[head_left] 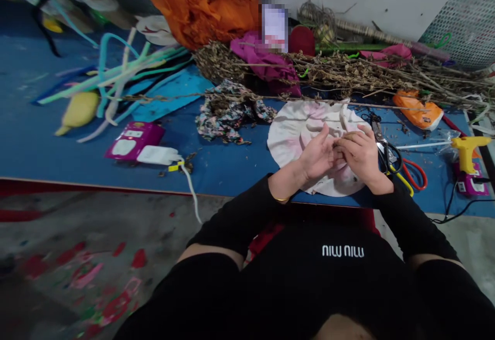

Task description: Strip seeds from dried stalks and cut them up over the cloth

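Note:
My left hand (320,153) is raised above a crumpled, roundish white cloth (284,131) with pink stains. Its palm is turned up, the fingers stretched and the thumb apart. Against its fingertips, my right hand (360,153) has its fingers bent and pressed together. Whatever sits between those fingers is too small or hidden to make out. Just right of the right hand lie black-handled scissors (392,158) and a tool with red and yellow handles (415,174). Left of the cloth is a bunched floral fabric (224,116).
Dry twigs (340,69) lie along the back of the blue table (220,167). At right are a yellow glue gun (467,150) with a cord and an orange packet (417,109). A purple box (135,139), a power strip (157,154) and coloured strips (116,74) occupy the left.

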A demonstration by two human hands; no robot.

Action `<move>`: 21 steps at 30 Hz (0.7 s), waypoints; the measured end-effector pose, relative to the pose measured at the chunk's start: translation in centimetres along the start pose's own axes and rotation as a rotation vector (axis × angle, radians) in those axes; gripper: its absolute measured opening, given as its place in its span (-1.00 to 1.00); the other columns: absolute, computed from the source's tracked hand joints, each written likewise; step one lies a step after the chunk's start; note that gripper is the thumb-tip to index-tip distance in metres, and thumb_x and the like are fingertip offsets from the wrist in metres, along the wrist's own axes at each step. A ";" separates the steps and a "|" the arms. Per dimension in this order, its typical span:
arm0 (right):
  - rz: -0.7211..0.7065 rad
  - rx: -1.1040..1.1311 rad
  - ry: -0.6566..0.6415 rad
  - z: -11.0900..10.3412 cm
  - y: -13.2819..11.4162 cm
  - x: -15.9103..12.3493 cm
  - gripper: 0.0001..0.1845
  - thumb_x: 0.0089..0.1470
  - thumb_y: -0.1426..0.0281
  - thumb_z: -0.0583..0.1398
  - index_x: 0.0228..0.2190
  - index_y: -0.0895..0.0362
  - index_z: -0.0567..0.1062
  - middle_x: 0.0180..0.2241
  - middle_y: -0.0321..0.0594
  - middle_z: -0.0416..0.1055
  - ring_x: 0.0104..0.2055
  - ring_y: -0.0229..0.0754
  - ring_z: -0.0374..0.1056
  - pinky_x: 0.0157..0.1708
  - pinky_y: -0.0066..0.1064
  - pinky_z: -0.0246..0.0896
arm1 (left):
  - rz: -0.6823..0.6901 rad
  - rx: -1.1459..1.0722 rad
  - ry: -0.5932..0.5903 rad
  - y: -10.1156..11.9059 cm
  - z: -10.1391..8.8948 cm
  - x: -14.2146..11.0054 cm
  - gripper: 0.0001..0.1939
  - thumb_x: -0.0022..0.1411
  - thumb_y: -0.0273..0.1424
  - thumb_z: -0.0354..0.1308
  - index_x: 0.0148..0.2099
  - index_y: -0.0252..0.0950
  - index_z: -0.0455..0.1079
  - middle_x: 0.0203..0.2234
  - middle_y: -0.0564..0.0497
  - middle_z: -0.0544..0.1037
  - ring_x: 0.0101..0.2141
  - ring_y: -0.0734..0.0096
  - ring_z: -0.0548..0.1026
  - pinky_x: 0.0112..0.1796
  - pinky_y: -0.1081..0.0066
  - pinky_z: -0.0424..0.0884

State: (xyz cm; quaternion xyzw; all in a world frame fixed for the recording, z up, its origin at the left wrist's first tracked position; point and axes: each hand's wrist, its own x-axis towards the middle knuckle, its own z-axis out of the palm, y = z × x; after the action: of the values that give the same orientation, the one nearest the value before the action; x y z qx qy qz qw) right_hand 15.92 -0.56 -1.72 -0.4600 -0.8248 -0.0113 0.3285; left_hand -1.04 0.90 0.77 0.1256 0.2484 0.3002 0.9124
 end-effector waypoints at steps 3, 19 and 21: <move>0.067 0.025 0.051 -0.2 0.1 0.0 -0.69 0.36 0.38 0.12 -0.17 -0.06 0.69 -0.25 -0.25 0.61 -0.10 -0.14 0.46 0.25 -0.04 0.12 | 0.024 0.033 0.055 0.1 -0.2 0.2 -0.47 0.52 -0.04 0.00 -0.29 -0.36 0.51 -0.54 -0.06 0.57 -0.50 0.38 0.58 -0.34 0.42 0.54; 0.090 0.176 0.111 0.1 1.0 0.0 -0.77 0.29 0.32 0.24 -0.10 -0.06 0.70 -0.08 -0.13 0.56 0.05 -0.02 0.43 0.10 -0.04 0.32 | 0.187 0.259 0.293 0.2 -0.7 0.2 -0.99 0.26 -0.56 0.37 -0.24 -0.41 0.60 -0.46 -0.07 0.67 -0.51 0.40 0.64 -0.33 0.39 0.62; 0.130 0.214 0.119 0.0 0.8 0.0 -0.73 0.27 0.26 0.27 -0.03 -0.05 0.68 -0.06 -0.11 0.55 0.07 0.01 0.42 0.12 -0.04 0.34 | 0.196 0.242 0.298 0.2 -0.7 0.2 -0.97 0.26 -0.56 0.36 -0.27 -0.40 0.59 -0.47 -0.05 0.66 -0.51 0.42 0.64 -0.35 0.43 0.61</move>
State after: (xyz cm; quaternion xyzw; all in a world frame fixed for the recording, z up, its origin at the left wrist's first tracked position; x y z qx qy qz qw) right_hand 16.59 -0.12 -1.97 -0.4733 -0.7689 0.0710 0.4240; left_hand -1.34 1.28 0.22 0.2121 0.4015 0.3705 0.8103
